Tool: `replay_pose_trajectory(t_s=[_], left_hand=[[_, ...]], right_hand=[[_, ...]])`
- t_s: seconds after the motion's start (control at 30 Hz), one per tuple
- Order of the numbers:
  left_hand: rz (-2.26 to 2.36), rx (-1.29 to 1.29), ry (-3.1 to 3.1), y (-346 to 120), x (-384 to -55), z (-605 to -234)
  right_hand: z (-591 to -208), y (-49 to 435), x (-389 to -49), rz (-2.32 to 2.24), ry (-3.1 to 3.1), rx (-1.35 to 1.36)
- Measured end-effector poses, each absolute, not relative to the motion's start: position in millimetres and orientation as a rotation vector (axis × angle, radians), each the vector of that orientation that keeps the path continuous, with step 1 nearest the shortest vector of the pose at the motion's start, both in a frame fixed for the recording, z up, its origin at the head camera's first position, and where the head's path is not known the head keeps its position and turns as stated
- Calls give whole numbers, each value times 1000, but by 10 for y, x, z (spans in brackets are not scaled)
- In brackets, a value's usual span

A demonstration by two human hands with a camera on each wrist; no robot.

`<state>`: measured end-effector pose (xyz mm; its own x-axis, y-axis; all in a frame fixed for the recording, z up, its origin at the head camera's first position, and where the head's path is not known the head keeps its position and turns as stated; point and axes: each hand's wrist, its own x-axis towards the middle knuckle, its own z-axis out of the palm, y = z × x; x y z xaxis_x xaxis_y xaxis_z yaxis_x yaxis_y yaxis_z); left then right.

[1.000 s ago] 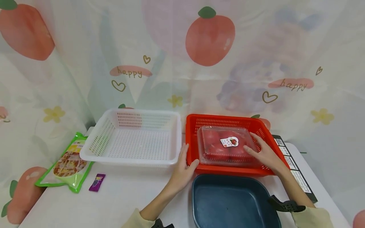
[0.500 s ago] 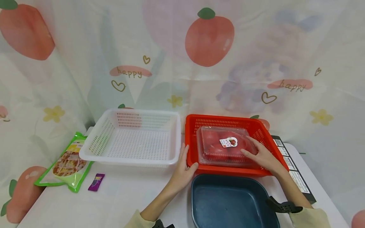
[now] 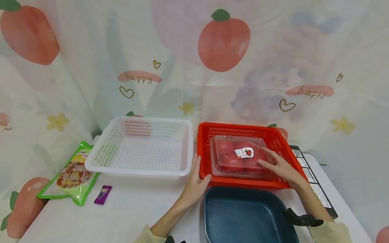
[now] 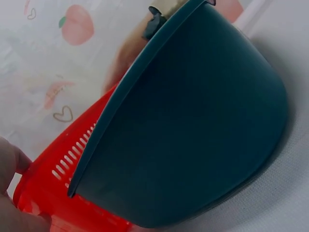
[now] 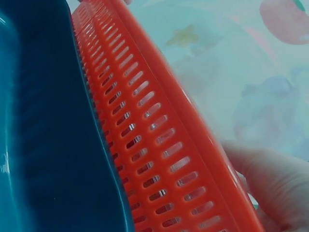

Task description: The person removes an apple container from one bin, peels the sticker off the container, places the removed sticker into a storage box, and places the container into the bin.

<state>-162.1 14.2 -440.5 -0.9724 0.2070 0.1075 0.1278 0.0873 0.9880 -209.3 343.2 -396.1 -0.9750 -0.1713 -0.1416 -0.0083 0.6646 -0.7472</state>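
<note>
In the head view a clear plastic box (image 3: pixel 226 155) of red, round fruit-like pieces, with a white label on its lid, lies inside the red slotted basket (image 3: pixel 240 182). My left hand (image 3: pixel 194 185) touches the basket's front left corner, fingers fairly straight along the side, thumb spread at the front. The left wrist view has part of that hand (image 4: pixel 14 193) at the basket's rim. My right hand (image 3: pixel 282 167) reaches over the basket, its spread fingers and thumb at the box's right end. In the right wrist view the basket wall (image 5: pixel 159 125) hides those fingertips.
A dark blue tub (image 3: pixel 243 216) stands right in front of the red basket. Left of it sits a white slotted basket (image 3: pixel 149 153). A green-edged food bag (image 3: pixel 74 172) and a small purple packet (image 3: pixel 103 194) lie at the left. A black-and-white printed strip (image 3: pixel 319 189) lies at the right.
My right hand has shifted slightly left and down on the box, its fingers a little lower. The left hand, box and baskets have hardly moved.
</note>
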Motion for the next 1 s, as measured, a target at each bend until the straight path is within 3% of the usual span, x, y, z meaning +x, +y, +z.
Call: replay_pose_trajectory(t_s=[1.0], left_hand=[[2027, 327, 2283, 142, -1620, -4419]], right_hand=[[-4001, 3511, -2167, -1321, 2633, -31]])
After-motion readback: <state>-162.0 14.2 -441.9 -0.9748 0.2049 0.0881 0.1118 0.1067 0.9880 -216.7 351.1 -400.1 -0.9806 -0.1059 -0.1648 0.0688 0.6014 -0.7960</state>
